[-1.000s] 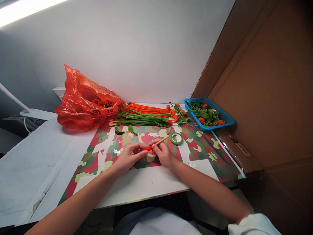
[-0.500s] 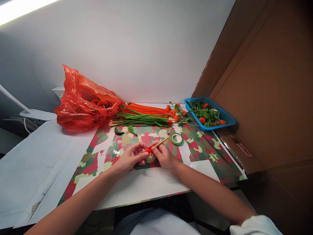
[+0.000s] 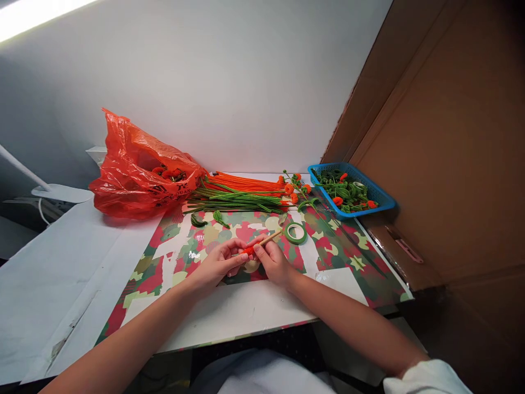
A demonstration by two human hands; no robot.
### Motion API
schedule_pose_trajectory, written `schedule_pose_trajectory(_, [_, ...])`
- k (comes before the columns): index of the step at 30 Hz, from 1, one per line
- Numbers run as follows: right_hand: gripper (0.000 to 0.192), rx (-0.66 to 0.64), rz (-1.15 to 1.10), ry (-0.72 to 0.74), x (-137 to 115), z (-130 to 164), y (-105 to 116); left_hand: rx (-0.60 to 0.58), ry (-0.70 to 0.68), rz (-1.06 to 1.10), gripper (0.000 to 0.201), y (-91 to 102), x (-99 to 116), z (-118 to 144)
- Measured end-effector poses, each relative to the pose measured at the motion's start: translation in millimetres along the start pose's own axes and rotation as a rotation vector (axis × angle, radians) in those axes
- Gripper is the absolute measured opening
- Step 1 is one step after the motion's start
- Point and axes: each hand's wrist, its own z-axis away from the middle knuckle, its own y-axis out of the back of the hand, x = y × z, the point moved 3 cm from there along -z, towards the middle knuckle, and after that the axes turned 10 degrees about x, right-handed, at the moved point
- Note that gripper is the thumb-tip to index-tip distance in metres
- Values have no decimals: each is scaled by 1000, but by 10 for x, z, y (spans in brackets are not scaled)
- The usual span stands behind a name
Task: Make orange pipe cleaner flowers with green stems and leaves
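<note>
Orange pipe cleaner [image 3: 248, 250] on a wooden stick [image 3: 270, 237], pinched by both hands, left [image 3: 217, 264] and right [image 3: 274, 264], lies mostly hidden.

Thin wooden stick [image 3: 270, 238], pale tan, straight, slanting up and away to the right, far tip ending just short of the green tape ring. Near end wrapped in a fuzzy orange pipe cleaner [image 3: 248, 250], a short bright coil, partly hidden by fingers. Pinched there between left hand [image 3: 217, 265] and right hand [image 3: 273, 262], fingertips of both meeting on the orange part. Held just above the camouflage-patterned mat [image 3: 348, 257], about midway along it, nearer the front edge than the back. Whether the stick's low end touches the mat: cannot tell.
</note>
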Motion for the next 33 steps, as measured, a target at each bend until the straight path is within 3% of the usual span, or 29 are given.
schedule_pose_trajectory(13, [26,81,-193,-102,-20,-49,34,4,14,0,40,-3,57,26])
schedule_pose_trajectory(23, [19,296,-283,-125,-66,-149,200,145,-57,-20,41,148,18,-43])
schedule_pose_trajectory(33, [21,493,-308,-94,-142,-236,357,318,-143,-67,38,188,132,-27])
